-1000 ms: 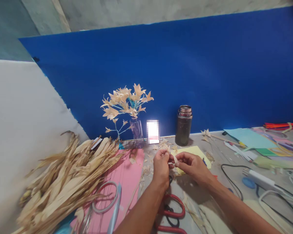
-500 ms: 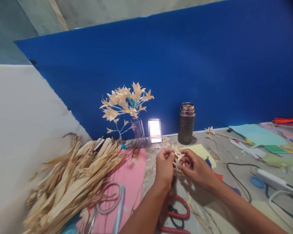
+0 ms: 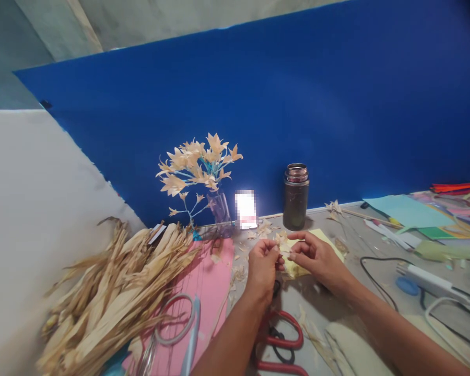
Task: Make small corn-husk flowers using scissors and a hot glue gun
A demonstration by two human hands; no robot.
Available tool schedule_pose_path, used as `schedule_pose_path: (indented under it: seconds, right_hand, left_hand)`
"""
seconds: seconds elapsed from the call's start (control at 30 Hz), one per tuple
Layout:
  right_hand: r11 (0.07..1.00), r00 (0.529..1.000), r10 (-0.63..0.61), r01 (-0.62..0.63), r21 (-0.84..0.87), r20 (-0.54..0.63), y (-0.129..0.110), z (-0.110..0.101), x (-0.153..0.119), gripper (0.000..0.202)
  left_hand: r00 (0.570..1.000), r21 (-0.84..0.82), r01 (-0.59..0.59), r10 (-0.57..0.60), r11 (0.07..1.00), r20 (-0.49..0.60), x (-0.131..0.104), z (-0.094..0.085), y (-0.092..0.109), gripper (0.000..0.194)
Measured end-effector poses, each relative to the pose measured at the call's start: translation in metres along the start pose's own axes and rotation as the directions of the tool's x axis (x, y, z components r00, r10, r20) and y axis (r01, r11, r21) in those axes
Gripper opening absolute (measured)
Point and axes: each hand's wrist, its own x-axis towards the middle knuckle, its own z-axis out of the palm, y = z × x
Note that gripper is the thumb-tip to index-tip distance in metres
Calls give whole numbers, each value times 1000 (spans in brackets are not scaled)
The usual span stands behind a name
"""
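Note:
My left hand [image 3: 261, 269] is closed in a pinch on a small pale husk flower [image 3: 282, 241], over the grey table. Just right of it, my right hand [image 3: 315, 257] has its thumb and fingers curled near the flower's petals; whether its fingertips grip a petal is too small to tell. A yellow paper sheet [image 3: 329, 243] lies beneath and behind the right hand. Red-handled scissors [image 3: 292, 342] lie below the hands, beside my left forearm. Pale husk scraps [image 3: 265, 227] are scattered behind the hands.
Dried corn husks [image 3: 121, 303] pile up at left, beside pink paper [image 3: 215, 271] with grey-handled scissors [image 3: 196, 324]. Behind stand a vase [image 3: 219, 211] of husk flowers, a bright blurred screen [image 3: 246, 209] and a dark flask [image 3: 296, 201]. A glue gun [image 3: 431, 279] and cables lie right.
My right hand has moved slightly away from the left, its fingers less curled. More of the yellow paper shows. The whole view has shifted a little.

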Motion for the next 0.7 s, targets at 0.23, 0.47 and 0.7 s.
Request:
schedule_pose_path:
  seconds: [0.23,0.47,0.7]
  right_hand:
    - [994,999,-35,38,-107,27,0,0,1,36]
    - [737,990,-137,80,-671,-32,-5,-36,-11,18]
    - [446,997,40,-73,-892,-61,32,-86,-51,21]
  left_hand:
    - [999,39,19,-21,999,46,-4,0,3,25]
    - [1000,-42,19,-20,999,-9,0,-4,-5,26]
    - [997,-45,20,-23,999,-70,17,-8,-15,24]
